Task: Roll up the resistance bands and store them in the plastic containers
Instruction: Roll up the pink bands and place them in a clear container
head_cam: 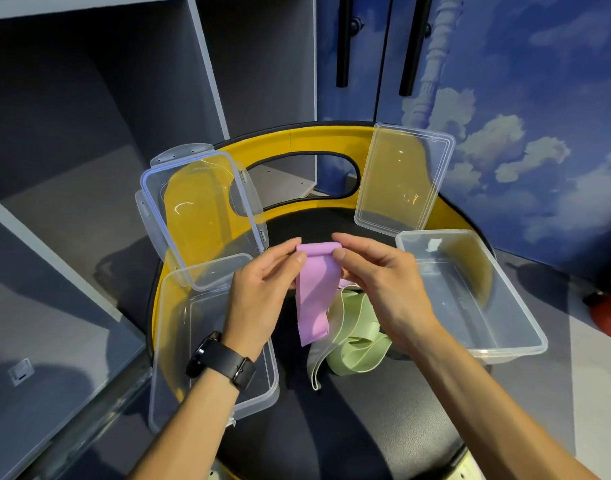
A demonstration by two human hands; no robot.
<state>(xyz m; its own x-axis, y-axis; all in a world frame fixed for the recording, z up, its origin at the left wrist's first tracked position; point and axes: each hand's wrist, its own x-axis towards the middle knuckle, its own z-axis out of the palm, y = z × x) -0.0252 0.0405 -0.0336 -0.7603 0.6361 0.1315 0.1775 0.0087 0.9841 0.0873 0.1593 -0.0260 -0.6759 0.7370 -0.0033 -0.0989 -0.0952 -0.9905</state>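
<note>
1. Nearest the camera, two bare forearms reach forward over a round black surface (pixel 383 410) with a yellow rim; the left wrist wears a black watch (pixel 221 362).
2. A pale green band (pixel 356 341) lies in loose loops on the surface, just below the pink band and partly behind its hanging end.
3. The left hand (pixel 259 289) holds the left side of the pink band (pixel 312 292), thumb and fingers (pixel 298 259) pinching its top edge.
4. The right hand (pixel 383 282) pinches the right side of the same top edge between thumb and fingers (pixel 342 254).
5. The top of the pink band is folded or rolled over into a narrow strip between the two hands; the rest hangs down flat, clear of the surface.
6. Left of the pink band stands a clear container (pixel 210 341), open, resting over the yellow rim.
7. Right of the pink band stands a second clear container (pixel 470 292), also open.
8. Beyond the left container, its clip lid (pixel 200 209) leans up against it.
9. Farther back and right of the pink band, a plain clear lid (pixel 404 178) stands tilted at the far rim.
10. Behind everything are grey shelves (pixel 89 98) to the left and a blue cupboard (pixel 504 81) painted with clouds to the right.
</note>
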